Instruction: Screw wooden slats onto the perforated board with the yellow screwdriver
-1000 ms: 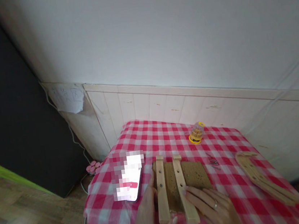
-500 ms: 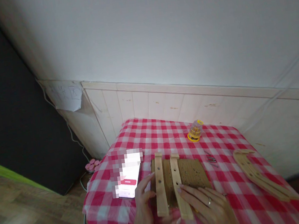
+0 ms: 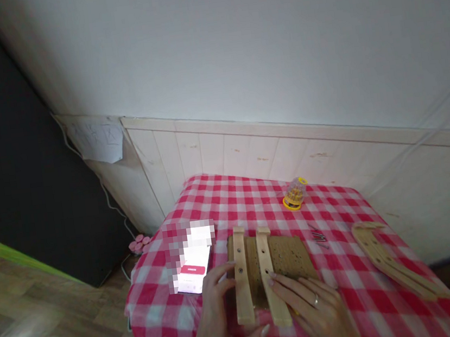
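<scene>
Two pale wooden strips with screw holes lie side by side across a brown wooden board [image 3: 291, 259] dotted with small dark holes. My left hand [image 3: 222, 316] curls around the left strip [image 3: 243, 292], fingers at its left edge and thumb stretched below its near end. Dark screw heads sit in that strip's holes. Over the right strip [image 3: 266, 262] lies my right hand [image 3: 313, 305], closed, with fingertips pressed close to a dark hole. Something yellow [image 3: 295, 312] peeks out under this hand, but its kind is hidden.
A phone [image 3: 192, 271] with a lit screen lies left on the checked tablecloth [image 3: 228, 195]. Behind stands a yellow-based clear case of bits [image 3: 294, 195]. Loose screws [image 3: 319, 236] lie right of the board, and curved wooden pieces [image 3: 392, 262] farther right. A wall [image 3: 214, 150] borders the back.
The view has shifted slightly. My left thumb has moved a little away from the right strip's near end. My right fingertips stay by the same hole.
</scene>
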Tool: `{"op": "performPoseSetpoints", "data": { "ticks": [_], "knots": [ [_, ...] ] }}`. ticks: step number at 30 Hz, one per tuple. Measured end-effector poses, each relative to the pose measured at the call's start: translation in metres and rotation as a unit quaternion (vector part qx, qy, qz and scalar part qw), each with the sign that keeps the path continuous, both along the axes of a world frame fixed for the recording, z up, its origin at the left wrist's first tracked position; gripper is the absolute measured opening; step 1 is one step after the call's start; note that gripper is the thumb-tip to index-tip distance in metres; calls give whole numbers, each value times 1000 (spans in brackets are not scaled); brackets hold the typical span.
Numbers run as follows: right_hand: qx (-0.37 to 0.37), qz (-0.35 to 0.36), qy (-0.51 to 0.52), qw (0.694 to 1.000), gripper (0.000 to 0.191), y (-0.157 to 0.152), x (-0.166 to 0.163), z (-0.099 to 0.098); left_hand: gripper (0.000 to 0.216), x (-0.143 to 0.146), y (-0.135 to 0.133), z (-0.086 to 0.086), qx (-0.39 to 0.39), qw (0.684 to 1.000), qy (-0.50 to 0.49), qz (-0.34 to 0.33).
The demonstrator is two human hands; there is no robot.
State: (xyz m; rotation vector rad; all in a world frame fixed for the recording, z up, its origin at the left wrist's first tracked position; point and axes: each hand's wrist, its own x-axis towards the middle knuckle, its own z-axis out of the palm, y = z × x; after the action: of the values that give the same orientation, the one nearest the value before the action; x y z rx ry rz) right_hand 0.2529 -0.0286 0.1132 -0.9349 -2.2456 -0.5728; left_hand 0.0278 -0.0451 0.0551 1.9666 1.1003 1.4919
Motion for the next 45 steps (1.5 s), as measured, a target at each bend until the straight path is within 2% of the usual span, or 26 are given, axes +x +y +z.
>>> {"op": "performPoseSetpoints", "data": {
  "ticks": [8,15,18,23,30,37,45],
  "knots": [
    [-8,7,16,1000,54,0,1,-4,68,3,5,-9,-34,999,-26,-22],
    [-25,13,12,1000,49,-1,7,-20,72,11,12,-2,-42,997,-29,-57],
    [-24,11,-2,1000,51,-1,10,-24,68,11,13,-1,-75,995,0,-60],
    [-19,12,-21,1000,55,-2,10,-25,57,11,19,-4,-86,995,38,-38],
    [-22,15,-3,1000,50,-1,7,-24,54,14,19,-7,-98,994,1,-45],
    [-26,10,-4,1000,45,-2,6,-28,49,12,18,-3,-119,991,3,-60],
    [-43,5,-6,999,43,-2,7,-26,47,12,21,-7,-110,992,4,-58]
  ]
}}
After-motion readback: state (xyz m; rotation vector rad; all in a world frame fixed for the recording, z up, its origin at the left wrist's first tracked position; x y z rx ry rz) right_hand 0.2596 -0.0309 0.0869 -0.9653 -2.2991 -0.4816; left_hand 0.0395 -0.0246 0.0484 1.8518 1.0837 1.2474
